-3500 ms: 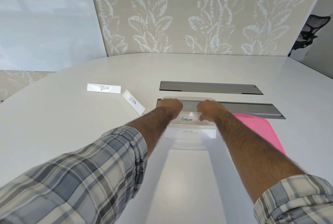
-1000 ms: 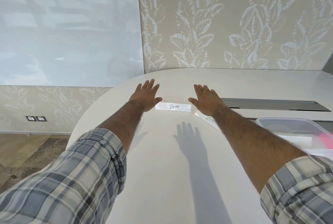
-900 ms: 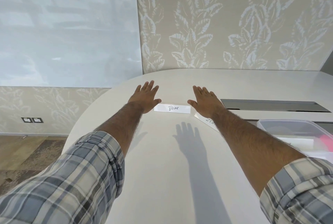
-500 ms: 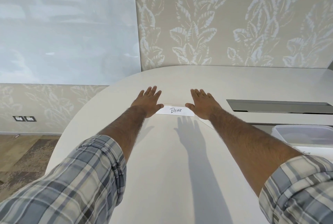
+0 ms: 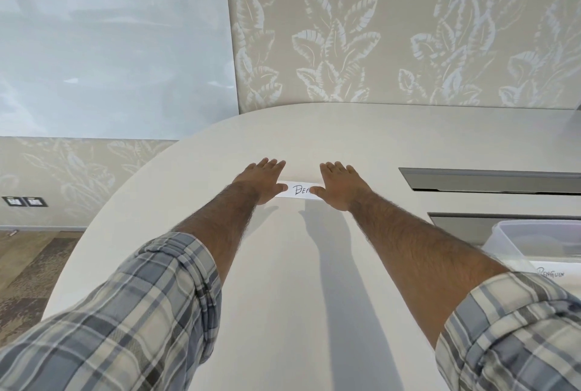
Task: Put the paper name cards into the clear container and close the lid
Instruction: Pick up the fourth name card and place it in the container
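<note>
The name card [image 5: 298, 190], lettered with what reads as the start of "BEAR", lies flat on the table [image 5: 314, 296] well toward its far curved edge; its long axis runs left to right, across the line of both forearms. The left hand [image 5: 262, 181] covers or touches the card's left end, the right hand [image 5: 338, 187] its right end, so the card sits between the two thumbs, and neither hand is clearly the nearer; both palms face down with fingers straight and loosely apart, gripping nothing. Whether the palms press on the paper or hover just above it cannot be told. The clear container [image 5: 515, 243] stands lidless at the table's right side, well apart from the card, with a card marked "PENGUIN" [image 5: 555, 272] already inside; the lift probably calls for the thumbs to pinch inward along that long axis; then a carry rightward.
</note>
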Demonstrator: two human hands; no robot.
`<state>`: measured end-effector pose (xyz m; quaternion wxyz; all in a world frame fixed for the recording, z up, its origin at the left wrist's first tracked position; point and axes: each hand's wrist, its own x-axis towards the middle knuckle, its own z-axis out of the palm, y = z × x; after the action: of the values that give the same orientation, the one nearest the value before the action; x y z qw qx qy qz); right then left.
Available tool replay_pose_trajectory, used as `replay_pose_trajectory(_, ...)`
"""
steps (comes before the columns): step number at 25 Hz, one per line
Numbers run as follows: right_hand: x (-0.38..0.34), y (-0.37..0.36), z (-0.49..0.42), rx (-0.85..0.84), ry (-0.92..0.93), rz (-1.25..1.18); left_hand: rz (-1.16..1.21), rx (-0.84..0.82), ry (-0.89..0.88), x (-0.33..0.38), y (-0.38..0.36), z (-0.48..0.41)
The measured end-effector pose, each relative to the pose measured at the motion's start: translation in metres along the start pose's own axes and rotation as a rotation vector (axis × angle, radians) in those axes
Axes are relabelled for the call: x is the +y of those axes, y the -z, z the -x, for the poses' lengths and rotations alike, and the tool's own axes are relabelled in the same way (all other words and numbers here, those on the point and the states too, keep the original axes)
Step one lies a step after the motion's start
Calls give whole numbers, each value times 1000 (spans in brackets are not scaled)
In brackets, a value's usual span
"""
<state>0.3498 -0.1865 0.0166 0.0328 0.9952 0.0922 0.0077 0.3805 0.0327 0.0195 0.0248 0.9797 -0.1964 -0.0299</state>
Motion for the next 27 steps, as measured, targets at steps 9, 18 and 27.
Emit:
replay_pose_trajectory(9, -4, -3, 0, -26, 28, 51, 23, 3, 51, 3, -15, 2)
replay_pose_trajectory(18, -14, -9, 0, -96, -2, -51, 185, -70, 101, -5, -19, 9)
replay_pose_trajectory(27, -16, 2, 13, -36, -8, 6, 104, -30, 89, 3, -3, 27)
